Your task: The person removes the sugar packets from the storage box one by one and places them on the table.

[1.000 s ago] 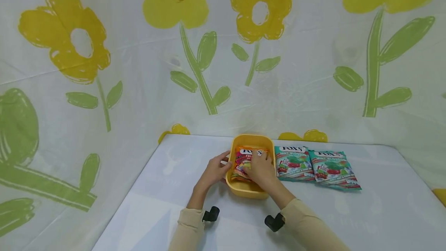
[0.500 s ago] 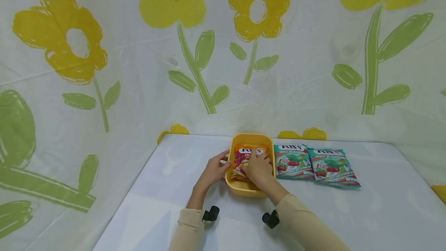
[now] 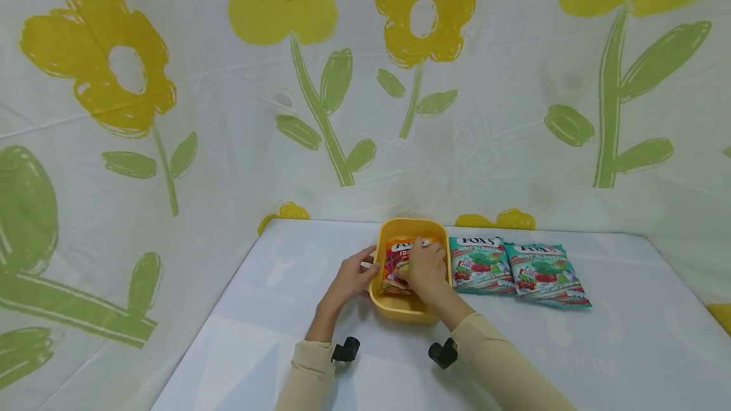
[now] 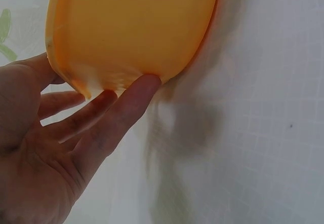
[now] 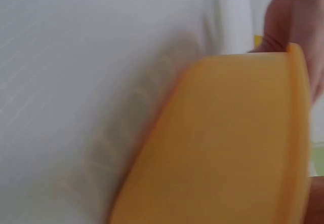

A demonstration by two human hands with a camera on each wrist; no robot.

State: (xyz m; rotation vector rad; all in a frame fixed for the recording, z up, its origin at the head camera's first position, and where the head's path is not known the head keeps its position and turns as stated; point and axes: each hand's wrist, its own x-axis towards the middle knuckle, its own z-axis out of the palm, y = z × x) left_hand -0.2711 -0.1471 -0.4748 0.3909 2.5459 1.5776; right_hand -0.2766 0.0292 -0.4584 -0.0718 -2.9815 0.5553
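A yellow plastic container (image 3: 407,313) stands on the table, with a red and orange Fox's candy bag (image 3: 395,259) lying face up inside it. My left hand (image 3: 349,276) holds the container's left side, thumb at the rim and fingertips against the outer wall; the left wrist view shows the fingers (image 4: 126,102) there. Inside the container, my right hand (image 3: 427,273) grips the candy bag, thumb on its front and fingers bent over its right part, hiding some of the print. The right wrist view shows mostly the container's outer wall (image 5: 217,138), with little of the hand.
Two green Fox's Mint Blossom bags, a nearer bag (image 3: 481,266) and a farther bag (image 3: 547,275), lie side by side just right of the container. The white table (image 3: 274,309) ends at a flower-printed curtain (image 3: 502,163) behind it.
My right hand has shifted on the candy bag and its fingers have bent more over the bag's right part. The left hand stays at the container's side.
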